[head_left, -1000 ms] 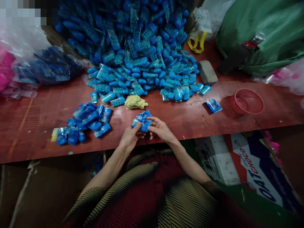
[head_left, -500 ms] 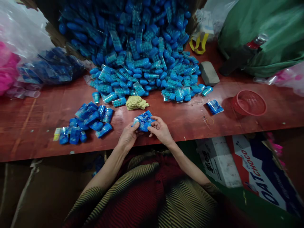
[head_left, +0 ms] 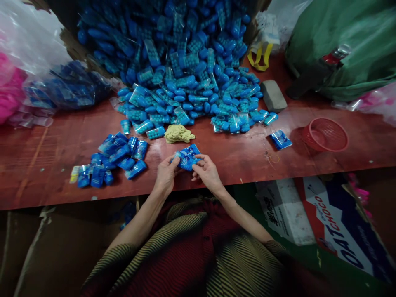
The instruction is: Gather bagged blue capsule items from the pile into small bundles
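Between my two hands is a blue printed plastic packet (head_left: 189, 157), held just above the near part of the red table. My left hand (head_left: 166, 172) pinches its left side, thumb on top. My right hand (head_left: 208, 172) has its thumb and forefinger closed on the right edge, the other fingers curled beneath. Whether the packet is one piece or a small stack, I cannot tell. Just beyond it lies a crumpled yellow-green lump (head_left: 179, 134). Left of my hands is a pile of small blue wrapped bottles (head_left: 119, 154).
A big heap of clear, blue-capped bottles with blue beads (head_left: 185, 90) spills from a carton at the back. To the right are another blue packet (head_left: 280, 139), a red plastic basket (head_left: 328, 134) and a grey block (head_left: 274, 95). Cartons (head_left: 324, 222) stand below the table edge.
My left hand has shifted slightly, and its thumb sits a little differently on the packet. Both hands keep hold of it. The things on the table are unchanged.
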`<action>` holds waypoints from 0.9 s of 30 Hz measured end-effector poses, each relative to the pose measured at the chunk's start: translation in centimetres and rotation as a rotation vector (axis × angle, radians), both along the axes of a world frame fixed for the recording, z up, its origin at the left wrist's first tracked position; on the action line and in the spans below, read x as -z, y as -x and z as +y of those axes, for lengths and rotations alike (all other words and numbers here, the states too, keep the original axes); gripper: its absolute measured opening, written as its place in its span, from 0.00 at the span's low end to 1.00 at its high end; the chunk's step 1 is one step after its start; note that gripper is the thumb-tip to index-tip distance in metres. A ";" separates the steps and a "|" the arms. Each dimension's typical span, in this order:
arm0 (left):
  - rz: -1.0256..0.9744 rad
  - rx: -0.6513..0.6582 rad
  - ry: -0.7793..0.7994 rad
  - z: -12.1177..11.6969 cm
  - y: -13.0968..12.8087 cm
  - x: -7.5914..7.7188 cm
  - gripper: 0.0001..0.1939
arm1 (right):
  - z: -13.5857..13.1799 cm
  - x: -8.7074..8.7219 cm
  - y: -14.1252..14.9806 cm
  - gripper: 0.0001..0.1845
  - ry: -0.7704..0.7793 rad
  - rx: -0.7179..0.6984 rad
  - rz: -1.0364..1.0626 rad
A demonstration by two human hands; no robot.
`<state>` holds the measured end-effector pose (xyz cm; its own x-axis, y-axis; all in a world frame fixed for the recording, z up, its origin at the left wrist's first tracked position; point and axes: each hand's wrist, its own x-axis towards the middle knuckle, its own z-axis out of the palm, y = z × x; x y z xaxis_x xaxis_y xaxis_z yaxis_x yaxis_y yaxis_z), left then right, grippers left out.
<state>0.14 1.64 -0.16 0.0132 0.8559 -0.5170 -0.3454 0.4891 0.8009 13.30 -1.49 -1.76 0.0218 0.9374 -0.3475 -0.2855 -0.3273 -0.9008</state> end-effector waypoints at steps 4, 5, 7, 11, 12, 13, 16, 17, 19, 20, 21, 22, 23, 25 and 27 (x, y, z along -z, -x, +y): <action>-0.059 -0.057 0.022 0.2 -0.1 -0.2 0.18 | -0.1 0.3 0.2 0.17 -0.053 0.067 -0.055; -0.078 -0.059 0.025 0.2 -0.2 -0.2 0.18 | -0.1 0.4 0.2 0.17 -0.053 0.069 -0.046; -0.127 -0.031 0.052 0.2 -0.3 -0.4 0.17 | 0.0 0.4 0.2 0.17 -0.039 0.064 -0.018; -0.185 0.001 0.217 0.1 -0.5 -0.5 0.10 | -0.2 0.5 0.1 0.16 -0.027 0.050 -0.006; -0.173 -0.002 0.255 0.1 -0.6 -0.5 0.09 | -0.3 0.5 0.1 0.16 -0.035 0.046 -0.018; -0.157 -0.007 0.279 0.0 -0.6 -0.4 0.08 | -0.4 0.6 0.0 0.16 -0.049 0.041 -0.032; -0.153 0.017 0.292 0.0 -0.4 -0.3 0.07 | -0.6 0.8 -0.4 0.19 -0.089 -0.003 -0.039; -0.172 0.042 0.287 -0.1 -0.3 -0.2 0.06 | -0.6 0.9 -0.6 0.20 -0.095 -0.033 -0.021; -0.219 0.114 0.287 -0.1 0.0 -0.1 0.05 | -0.5 1.1 -1.1 0.23 -0.111 -0.108 0.020; -0.240 0.149 0.292 -0.1 0.2 0.0 0.04 | -0.4 1.2 -1.4 0.25 -0.131 -0.145 0.028; -0.257 0.175 0.298 -0.1 0.4 0.1 0.04 | -0.3 1.2 -1.6 0.26 -0.158 -0.177 0.024; -0.272 0.195 0.303 0.0 0.6 0.2 0.04 | -0.3 1.1 -1.8 0.27 -0.187 -0.204 0.012; -0.288 0.213 0.310 0.0 0.8 0.4 0.04 | -0.2 1.0 -2.0 0.28 -0.213 -0.228 -0.002; -0.320 0.247 0.315 0.1 1.2 0.6 0.06 | 0.0 0.7 -2.3 0.30 -0.244 -0.272 -0.017; -0.357 0.282 0.304 0.2 1.4 0.7 0.08 | 0.1 0.4 -2.4 0.31 -0.253 -0.315 -0.018</action>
<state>-1.30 1.82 -0.87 0.4407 0.6062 -0.6620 -0.3919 0.7934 0.4657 15.73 -1.40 -2.14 -0.2766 0.9550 -0.1067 -0.1904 -0.1633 -0.9680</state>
